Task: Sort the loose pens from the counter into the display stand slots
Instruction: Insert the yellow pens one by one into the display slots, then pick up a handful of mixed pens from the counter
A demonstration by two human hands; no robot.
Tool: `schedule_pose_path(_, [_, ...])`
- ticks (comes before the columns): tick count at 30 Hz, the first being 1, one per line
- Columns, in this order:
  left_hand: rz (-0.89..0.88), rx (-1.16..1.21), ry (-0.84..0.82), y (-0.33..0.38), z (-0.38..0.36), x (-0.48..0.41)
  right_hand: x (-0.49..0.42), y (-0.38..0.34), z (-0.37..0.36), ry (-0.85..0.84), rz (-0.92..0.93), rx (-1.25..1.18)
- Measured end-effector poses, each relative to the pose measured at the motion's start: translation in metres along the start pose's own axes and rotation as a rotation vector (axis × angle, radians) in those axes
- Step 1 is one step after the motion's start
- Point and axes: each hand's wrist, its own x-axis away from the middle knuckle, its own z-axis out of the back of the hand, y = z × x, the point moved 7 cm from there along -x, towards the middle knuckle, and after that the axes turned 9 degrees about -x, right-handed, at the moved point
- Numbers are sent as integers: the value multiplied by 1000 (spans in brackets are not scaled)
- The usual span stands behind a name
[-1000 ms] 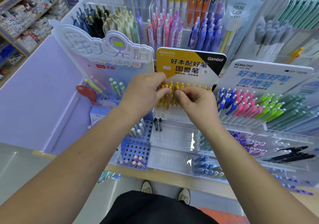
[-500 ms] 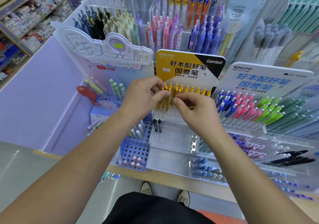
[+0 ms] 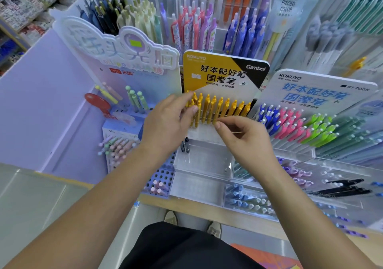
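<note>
Left hand [image 3: 165, 123] pinches the leftmost upright yellow plastic pens [image 3: 215, 109] in a yellow-headed white display stand [image 3: 204, 134]; just right of it, right hand [image 3: 246, 140] curls at the row's base, grip unclear.

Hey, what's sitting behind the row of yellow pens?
A yellow-and-black sign stands right behind the yellow pens. The left hand covers the row's left end, hiding what's there.

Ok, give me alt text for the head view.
The left hand pinches the leftmost yellow pens in a row under a yellow sign; the right hand curls just below the row. Other pen displays crowd around.
</note>
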Motion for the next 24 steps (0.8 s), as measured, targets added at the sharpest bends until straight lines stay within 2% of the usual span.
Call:
schedule_pose_path(4, [77, 224, 4, 14, 2, 69, 39, 12, 14, 7, -43, -93])
schedule_pose_path(8, [216, 303, -257, 13, -35, 133, 81, 35, 22, 28, -74, -128])
schedule_pose_path(12, [231, 344, -342, 15, -50, 161, 122, 46, 23, 80, -87, -98])
schedule_pose_path(15, [150, 368, -416, 21, -55, 173, 156, 50, 32, 256, -117, -115])
schedule_pose_path(20, [27, 382, -563, 30, -69, 198, 229, 71, 43, 576, -286, -144])
schedule_pose_path(24, [-128, 362, -682, 54, -76, 233, 308, 83, 50, 753, -396, -119])
